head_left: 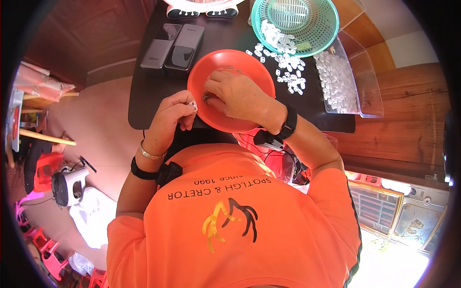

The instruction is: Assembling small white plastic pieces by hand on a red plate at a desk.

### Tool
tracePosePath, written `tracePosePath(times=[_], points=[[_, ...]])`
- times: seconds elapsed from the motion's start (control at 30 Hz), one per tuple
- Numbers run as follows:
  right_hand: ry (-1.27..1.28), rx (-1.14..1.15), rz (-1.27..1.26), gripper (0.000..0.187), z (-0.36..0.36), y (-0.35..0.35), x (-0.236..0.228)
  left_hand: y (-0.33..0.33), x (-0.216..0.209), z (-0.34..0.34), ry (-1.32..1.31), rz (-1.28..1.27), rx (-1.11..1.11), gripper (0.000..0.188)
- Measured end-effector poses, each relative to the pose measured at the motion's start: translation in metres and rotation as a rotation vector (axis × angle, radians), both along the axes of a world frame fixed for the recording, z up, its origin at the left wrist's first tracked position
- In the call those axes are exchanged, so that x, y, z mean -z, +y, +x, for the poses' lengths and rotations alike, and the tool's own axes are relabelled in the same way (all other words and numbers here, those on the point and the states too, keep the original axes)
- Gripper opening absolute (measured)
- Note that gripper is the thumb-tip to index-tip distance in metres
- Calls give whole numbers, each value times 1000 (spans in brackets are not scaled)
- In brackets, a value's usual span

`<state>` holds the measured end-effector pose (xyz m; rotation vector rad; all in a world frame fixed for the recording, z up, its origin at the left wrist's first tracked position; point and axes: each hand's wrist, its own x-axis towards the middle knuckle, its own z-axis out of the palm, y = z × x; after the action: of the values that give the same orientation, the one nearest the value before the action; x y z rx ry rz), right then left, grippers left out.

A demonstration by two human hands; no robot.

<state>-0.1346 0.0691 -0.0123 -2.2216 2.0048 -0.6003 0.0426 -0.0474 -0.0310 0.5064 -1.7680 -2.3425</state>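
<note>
Left hand's grip (168, 115) pinches a small white holed plastic piece (193, 105) by a round red plastic bowl (259, 72) | right hand's grip (235, 93) curled over bowl, holding unclear | piece likely light, stiff, slippery; take edges

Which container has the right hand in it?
The red bowl: the right hand is inside. No hand is in the green basket or transparent bin.

From my remote post, I see a passable lane of dark counter (226, 34) beyond the red bowl (259, 71), flanked by grey blocks (185, 46) and a green basket (327, 32); loose white pieces (289, 62) obstruct the right.
</note>
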Motion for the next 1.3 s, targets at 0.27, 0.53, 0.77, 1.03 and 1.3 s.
tracePosePath(times=[0.27,0.53,0.77,1.03,1.3], points=[[49,-6,10,12,2,-2,2,0,1,0,11,14,0,12],[-11,78,85,11,-10,-3,4,0,3,1,16,30,-8,12],[-405,142,-49,15,-30,14,-1,0,1,2,12,25,-24,13],[-847,292,199,15,-25,33,-30,8,-28,-4,129,-43,-75,14],[-1216,433,-43,25,-5,46,-39,32,-40,-27,154,-61,-38,16]])
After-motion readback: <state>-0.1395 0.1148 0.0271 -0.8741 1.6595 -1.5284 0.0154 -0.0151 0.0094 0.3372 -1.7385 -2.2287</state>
